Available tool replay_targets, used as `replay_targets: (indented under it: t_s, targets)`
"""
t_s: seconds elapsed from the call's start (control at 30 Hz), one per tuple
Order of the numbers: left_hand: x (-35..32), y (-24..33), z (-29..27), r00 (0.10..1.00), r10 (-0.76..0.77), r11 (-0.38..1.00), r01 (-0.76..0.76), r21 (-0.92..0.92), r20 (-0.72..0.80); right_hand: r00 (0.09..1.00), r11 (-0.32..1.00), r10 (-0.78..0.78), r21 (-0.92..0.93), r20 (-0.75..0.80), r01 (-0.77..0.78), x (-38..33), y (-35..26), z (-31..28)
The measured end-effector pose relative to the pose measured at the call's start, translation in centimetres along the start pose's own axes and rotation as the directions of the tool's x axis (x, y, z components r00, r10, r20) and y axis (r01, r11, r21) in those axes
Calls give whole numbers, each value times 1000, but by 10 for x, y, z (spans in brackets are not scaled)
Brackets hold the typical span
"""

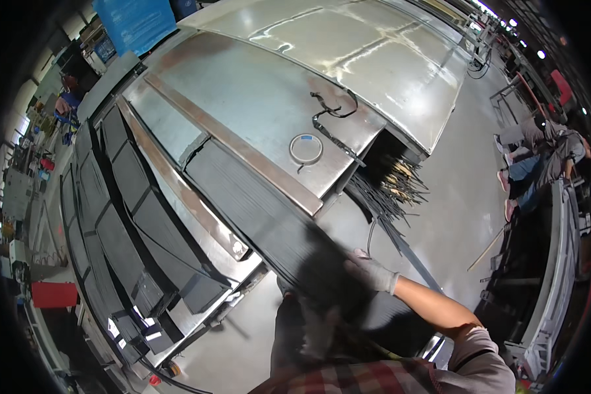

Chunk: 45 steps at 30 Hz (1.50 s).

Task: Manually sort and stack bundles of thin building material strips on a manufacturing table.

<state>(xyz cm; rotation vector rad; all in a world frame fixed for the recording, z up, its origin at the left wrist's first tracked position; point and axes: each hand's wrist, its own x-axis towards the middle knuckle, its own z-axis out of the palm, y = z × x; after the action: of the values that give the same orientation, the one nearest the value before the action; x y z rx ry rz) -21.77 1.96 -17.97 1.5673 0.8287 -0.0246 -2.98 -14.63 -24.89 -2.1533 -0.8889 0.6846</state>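
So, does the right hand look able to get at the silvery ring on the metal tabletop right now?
Probably yes, though the right hand is busy at the black strip bundle; the silvery ring lies uncovered on the metal tabletop, with nothing apparently blocking the way.

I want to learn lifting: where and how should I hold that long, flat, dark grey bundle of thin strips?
Probably by the near end of the dark grey bundle, coming from both long sides: it is long and flat, and that end juts past the edge of the silvery metal tabletop.
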Motion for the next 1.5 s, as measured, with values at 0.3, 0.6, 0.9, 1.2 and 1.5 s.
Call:
replay_targets:
  t_s: [0.3, 0.6, 0.9, 1.2, 1.5]
  targets:
    - [47, 92, 15, 975, 32, 899, -124, -421, -218, 996, 912, 85, 406, -40, -61, 37, -89, -43]
    - [71, 98, -13, 991, -39, 862, 97, -498, 127, 978, 885, 178, 417, 113, -209, 59, -123, -77]
    - [56, 102, -13, 981, 169, 862, -102, -496, 92, 997, 908, 75, 411, 22, -77, 31, -129, -71]
    - [83, 99, -12, 998, 35, 805, -56, -591, -47, 999, 886, 12, 463, 30, -24, 60, -91, -52]
    - [62, 46, -12, 985, 154, 933, -170, -318, -74, 991, 936, 13, 346, 130, -58, 29, -118, -60]
